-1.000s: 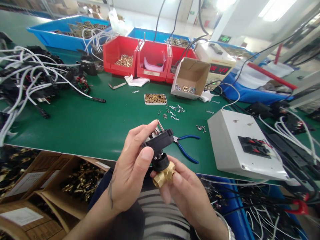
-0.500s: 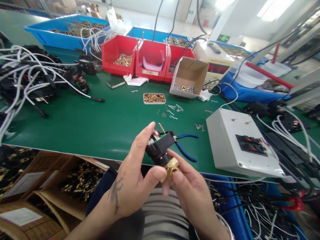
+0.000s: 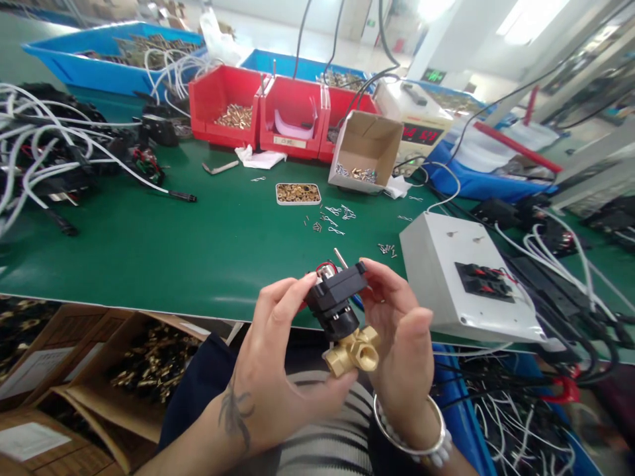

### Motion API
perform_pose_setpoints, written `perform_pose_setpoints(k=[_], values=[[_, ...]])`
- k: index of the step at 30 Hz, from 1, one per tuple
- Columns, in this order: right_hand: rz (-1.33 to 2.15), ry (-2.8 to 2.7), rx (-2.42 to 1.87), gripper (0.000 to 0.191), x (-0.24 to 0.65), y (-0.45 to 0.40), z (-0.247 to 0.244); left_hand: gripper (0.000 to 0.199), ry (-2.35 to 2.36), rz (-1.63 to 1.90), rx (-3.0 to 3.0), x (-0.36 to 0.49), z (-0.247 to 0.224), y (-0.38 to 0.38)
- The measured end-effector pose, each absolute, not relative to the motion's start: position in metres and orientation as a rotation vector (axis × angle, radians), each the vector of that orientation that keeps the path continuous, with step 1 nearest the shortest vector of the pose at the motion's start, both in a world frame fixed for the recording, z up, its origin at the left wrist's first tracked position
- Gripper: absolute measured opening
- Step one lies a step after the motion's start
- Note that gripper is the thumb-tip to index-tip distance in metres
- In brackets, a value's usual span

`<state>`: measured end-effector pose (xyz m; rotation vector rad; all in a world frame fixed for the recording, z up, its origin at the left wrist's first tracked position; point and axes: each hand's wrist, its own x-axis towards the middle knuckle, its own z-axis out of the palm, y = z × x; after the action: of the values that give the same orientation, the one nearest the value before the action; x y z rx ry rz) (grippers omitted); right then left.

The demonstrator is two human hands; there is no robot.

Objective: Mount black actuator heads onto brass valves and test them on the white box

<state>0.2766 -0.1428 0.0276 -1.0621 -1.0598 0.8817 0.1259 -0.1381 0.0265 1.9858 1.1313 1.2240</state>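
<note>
A brass valve (image 3: pixel 354 352) with a black actuator housing (image 3: pixel 337 291) on top is held over the table's front edge. My left hand (image 3: pixel 282 357) grips it from the left, fingertips at the housing and thumb under the brass body. My right hand (image 3: pixel 399 330) touches the housing's right side with its fingertips, its thumb raised off the part. A thin metal pin and red wires stick up from the housing. Behind the hands, blue-handled pliers (image 3: pixel 356 301) are mostly hidden.
A grey box (image 3: pixel 436 264) with black terminals stands at the right. Small clips (image 3: pixel 333 221) and a tray of brass pieces (image 3: pixel 297 193) lie mid-table. Red bins (image 3: pixel 225 106) and an open carton (image 3: pixel 367 142) are behind. White cables (image 3: pixel 59 139) pile at the left.
The valve has turned, so its brass ports now face me. My right hand has moved from the brass body up to the housing, its thumb lifted away. The view has shifted slightly.
</note>
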Motion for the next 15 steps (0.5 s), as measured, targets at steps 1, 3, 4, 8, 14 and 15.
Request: perform_pose_setpoints(k=[1,3,4,8,14,15], values=[[0.884,-1.044,-1.058,0.052,0.276,-0.14,0.029,0.09,1.126,1.21,2.001,0.128,0.027,-0.14],[0.909,-0.999,-1.036,0.052,0.274,-0.135,0.033,0.089,1.125,1.193,2.035,0.132,0.028,-0.143],[0.93,-0.976,-1.026,0.052,0.272,-0.134,0.036,0.087,1.131,1.202,2.047,0.134,0.028,-0.144],[0.993,-0.922,-0.984,0.043,0.27,-0.133,0.047,0.076,1.188,1.306,2.038,0.144,0.031,-0.148],[0.918,-0.933,-0.983,0.04,0.267,-0.131,0.059,0.075,1.227,1.346,2.05,0.149,0.039,-0.154],[0.927,-0.932,-0.973,0.041,0.266,-0.131,0.06,0.076,1.234,1.359,2.057,0.148,0.04,-0.154]])
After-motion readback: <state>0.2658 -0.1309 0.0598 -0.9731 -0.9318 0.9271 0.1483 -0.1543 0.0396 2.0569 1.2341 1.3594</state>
